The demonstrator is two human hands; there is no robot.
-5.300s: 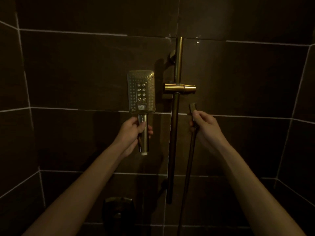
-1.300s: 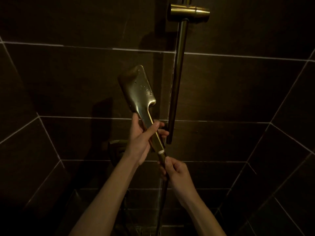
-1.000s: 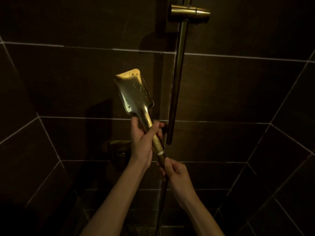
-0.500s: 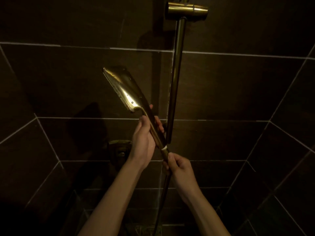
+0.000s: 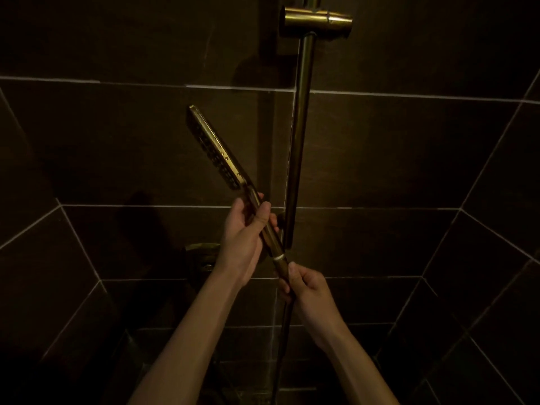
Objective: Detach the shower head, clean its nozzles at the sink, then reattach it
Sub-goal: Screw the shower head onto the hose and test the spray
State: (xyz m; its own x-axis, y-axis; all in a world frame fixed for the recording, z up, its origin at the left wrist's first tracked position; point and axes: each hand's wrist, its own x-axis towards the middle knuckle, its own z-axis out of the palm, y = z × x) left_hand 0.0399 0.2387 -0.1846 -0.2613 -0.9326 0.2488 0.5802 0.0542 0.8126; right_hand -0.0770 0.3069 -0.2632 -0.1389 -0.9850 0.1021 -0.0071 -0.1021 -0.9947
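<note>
Shower head [image 5: 217,152] edge-on, tilted toward 11 o'clock, off the holder [image 5: 317,20]. Left hand [image 5: 245,238] clenched round its handle; right hand [image 5: 309,290] at 5 o'clock pinching the hose [image 5: 285,325] nut just below the white ring. Slide rail [image 5: 301,135] just beside at 3 o'clock, holder at 1. Dark tile wall [image 5: 409,159] behind; valve [image 5: 201,252] partly hidden by left wrist.

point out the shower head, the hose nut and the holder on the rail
shower head [image 5: 214,150]: head view, on the edge of its flat spray plate
hose nut [image 5: 283,266]: head view, on the bare stretch just below the pale ring
holder [image 5: 317,21]: head view, on the front of its brass barrel
</note>
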